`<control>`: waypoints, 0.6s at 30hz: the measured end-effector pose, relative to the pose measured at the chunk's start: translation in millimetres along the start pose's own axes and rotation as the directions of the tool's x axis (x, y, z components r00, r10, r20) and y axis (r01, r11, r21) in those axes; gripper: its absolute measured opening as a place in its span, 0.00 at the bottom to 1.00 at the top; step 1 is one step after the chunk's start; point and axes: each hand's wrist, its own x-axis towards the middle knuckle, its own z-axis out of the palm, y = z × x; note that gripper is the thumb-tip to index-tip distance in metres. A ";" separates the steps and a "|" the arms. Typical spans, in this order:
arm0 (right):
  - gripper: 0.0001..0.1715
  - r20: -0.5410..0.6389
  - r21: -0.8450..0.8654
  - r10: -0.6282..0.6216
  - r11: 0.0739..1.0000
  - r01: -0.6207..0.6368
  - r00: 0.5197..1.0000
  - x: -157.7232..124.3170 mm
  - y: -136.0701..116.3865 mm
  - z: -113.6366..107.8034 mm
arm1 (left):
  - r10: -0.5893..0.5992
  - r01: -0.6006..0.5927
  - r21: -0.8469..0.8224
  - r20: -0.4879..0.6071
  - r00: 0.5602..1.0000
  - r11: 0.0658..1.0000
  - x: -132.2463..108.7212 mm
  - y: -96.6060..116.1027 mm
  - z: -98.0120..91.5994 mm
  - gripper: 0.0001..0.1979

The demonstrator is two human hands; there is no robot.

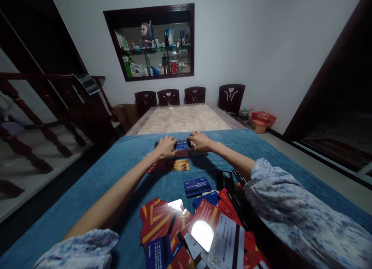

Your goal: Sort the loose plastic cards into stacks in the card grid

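My left hand [166, 146] and my right hand [200, 141] reach forward over the blue cloth [116, 176], close together. Between them is a blue bank-style card [182, 145] with pale print, and the fingers of each hand curl around one end of it. Whether more cards lie under it is hidden. Dark red cards [181, 154] show just below the hands. Nearer to me lie a gold-orange card [180, 165] and a single blue card [197, 187]. Close to my body spreads a loose pile of red cards [205, 211], mixed with blue, black and silver ones such as this silver card [228, 242].
Beyond the cloth, a marbled tabletop [180, 118] runs back to several dark chairs [168, 97]. A wooden railing [37, 125] stands at left. A wall niche [154, 44] holds bottles and a plush toy. On the right floor sits a red-covered bucket [260, 123].
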 end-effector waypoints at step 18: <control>0.27 0.140 -0.050 0.109 0.993 -0.103 0.984 56.9 4.3 18.3 | -0.084 0.080 0.052 0.070 0.994 0.995 45.8 -27.5 26.4 0.18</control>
